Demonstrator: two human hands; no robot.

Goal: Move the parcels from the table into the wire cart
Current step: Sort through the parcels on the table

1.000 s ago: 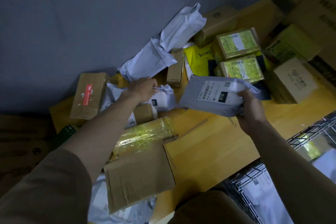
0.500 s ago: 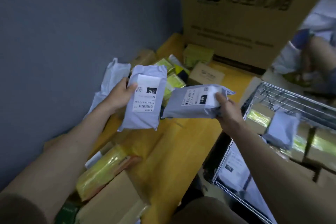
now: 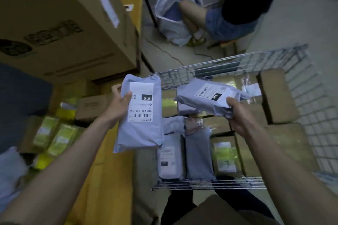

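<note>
Yellow wooden table (image 3: 109, 179), wire cart (image 3: 307, 115) beside, pale floor (image 3: 292, 14)

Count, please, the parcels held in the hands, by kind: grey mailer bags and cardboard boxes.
Grey mailer bags: 2, one in the left hand (left bag), one in the right hand (right bag) over the cart.
Cardboard boxes: 0.
Total: 2.
</note>
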